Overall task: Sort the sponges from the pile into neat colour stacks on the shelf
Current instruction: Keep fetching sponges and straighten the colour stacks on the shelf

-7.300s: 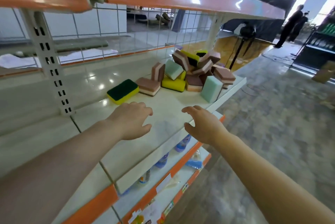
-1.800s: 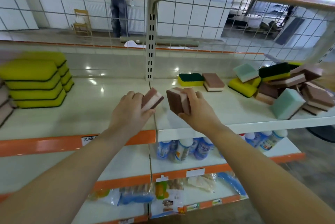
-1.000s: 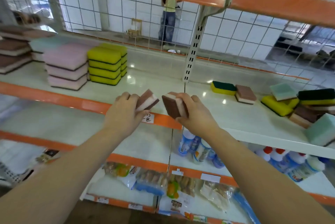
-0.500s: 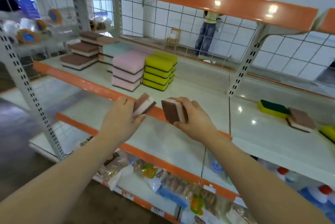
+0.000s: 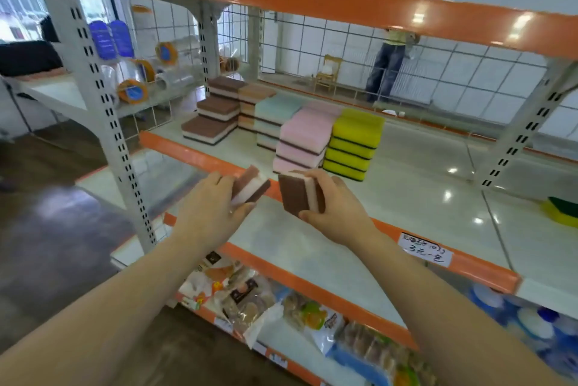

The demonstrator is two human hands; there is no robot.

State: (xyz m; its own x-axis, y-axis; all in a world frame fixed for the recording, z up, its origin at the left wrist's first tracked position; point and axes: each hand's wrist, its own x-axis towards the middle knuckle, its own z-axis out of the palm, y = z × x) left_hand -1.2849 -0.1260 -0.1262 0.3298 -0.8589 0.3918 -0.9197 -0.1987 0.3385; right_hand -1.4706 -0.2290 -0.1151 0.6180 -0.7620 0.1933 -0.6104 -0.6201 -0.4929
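Two brown sponges held over near shelf edge [image 5: 353, 226]: left hand [image 5: 211, 213] fingers clamped on one [image 5: 250, 187], right hand [image 5: 334, 213] on other [image 5: 298, 198]. Sorted stacks far left: brown [image 5: 215, 118], mint [image 5: 272, 118], pink [image 5: 305, 141], yellow [image 5: 355, 145]. Glossy white shelf, wire-grid back, tiled room beyond.

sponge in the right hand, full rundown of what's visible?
The brown sponge is a rectangular block in layers: a wide brown scouring face towards the camera, then a pale pink-white foam band, then another brown strip at its edge. It looks soft and dry. The right hand holds it on edge in the air before the shelf rim, fingers over the top and thumb beneath. It touches nothing else.
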